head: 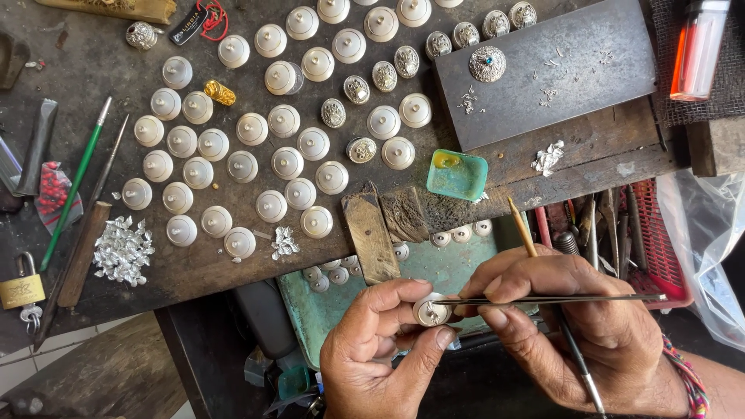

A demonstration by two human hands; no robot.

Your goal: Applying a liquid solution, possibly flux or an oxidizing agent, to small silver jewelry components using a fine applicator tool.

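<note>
Left hand (380, 349) pinches a small white domed button (431, 312) over the teal tray (310, 310), right hand (578, 326) grips tweezers (559, 298) touching its top plus a thin brush (543, 287), rows of matching buttons (287, 163) on the dark workbench (93, 70) beyond.

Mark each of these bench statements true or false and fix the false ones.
1. The left hand holds a small round white button. True.
2. The right hand holds a hammer. False: it holds thin tweezers, with a brush tucked in the same hand.
3. The tweezer tips meet the held button. True.
4. The small turquoise dish sits upside down. False: it sits open side up, with a yellow patch inside.
5. The padlock lies at the bench's left edge. True.
</note>
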